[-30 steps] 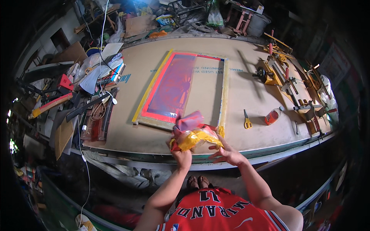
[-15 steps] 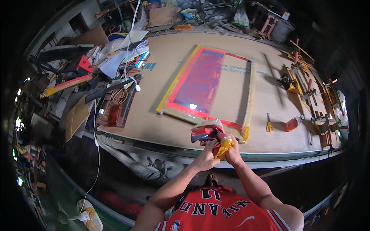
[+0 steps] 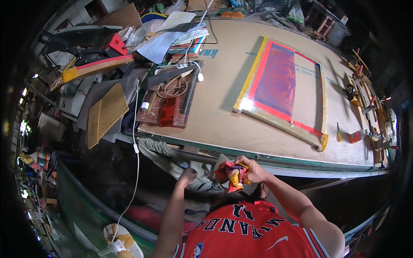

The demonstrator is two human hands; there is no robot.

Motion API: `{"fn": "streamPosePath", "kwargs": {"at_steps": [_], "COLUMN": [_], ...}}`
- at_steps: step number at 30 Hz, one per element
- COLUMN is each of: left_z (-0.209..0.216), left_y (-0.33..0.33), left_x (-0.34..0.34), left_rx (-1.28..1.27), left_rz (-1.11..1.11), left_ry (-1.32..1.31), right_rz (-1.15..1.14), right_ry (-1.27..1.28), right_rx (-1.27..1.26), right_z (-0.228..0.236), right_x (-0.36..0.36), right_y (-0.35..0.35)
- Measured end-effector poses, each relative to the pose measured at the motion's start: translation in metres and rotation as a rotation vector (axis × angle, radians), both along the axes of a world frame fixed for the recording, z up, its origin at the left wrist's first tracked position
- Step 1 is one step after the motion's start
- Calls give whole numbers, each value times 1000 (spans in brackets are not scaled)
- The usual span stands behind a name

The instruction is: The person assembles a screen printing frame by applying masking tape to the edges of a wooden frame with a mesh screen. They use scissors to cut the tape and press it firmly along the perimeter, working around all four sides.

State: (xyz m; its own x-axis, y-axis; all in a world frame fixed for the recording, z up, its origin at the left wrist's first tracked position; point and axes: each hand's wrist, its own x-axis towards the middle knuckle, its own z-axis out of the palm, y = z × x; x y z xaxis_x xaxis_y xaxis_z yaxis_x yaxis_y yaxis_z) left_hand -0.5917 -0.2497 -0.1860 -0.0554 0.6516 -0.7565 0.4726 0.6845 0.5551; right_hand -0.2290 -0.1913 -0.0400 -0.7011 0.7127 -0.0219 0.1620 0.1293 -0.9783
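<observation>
Crumpled strips of red, yellow and clear-brown tape (image 3: 234,177) form a wad in my right hand (image 3: 254,171), its fingers closed round it in front of the table's near edge. My left hand (image 3: 187,176) is apart from the wad, lower left, beside a pale grey-green cloth (image 3: 165,160) hanging under the table edge. It is dim and smeared, so its fingers cannot be made out. Lying on the table, beyond my right hand, is a framed printing screen (image 3: 275,81) with purple mesh, red tape along the inside and yellow tape on the outer edge.
A large board-covered table (image 3: 215,129) spreads ahead. At its left are a brown-red panel (image 3: 172,112) with coiled cord, stacked papers (image 3: 161,45) and a hanging white cable (image 3: 137,112). Yellow-handled scissors (image 3: 339,136), a red bottle (image 3: 356,136) and clamps (image 3: 374,112) lie right.
My left hand has let go of the tape wad and moved left and down. My right hand has drawn the wad back off the table edge. The view has turned left.
</observation>
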Motion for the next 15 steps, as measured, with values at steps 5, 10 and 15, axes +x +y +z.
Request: {"fn": "streamPosePath", "kwargs": {"at_steps": [5, 10, 15], "left_z": [-94, -123, -129], "left_y": [17, 60, 24], "left_x": [-93, -140, -153], "left_rx": [364, 184, -77], "left_rz": [-184, -649, -889], "left_ry": [530, 804, 796], "right_rz": [43, 97, 204], "right_ry": [22, -27, -50], "right_rx": [-44, 13, 98], "right_z": [-15, -40, -82], "right_x": [-81, -139, -186], "right_y": [-3, -2, -1]}}
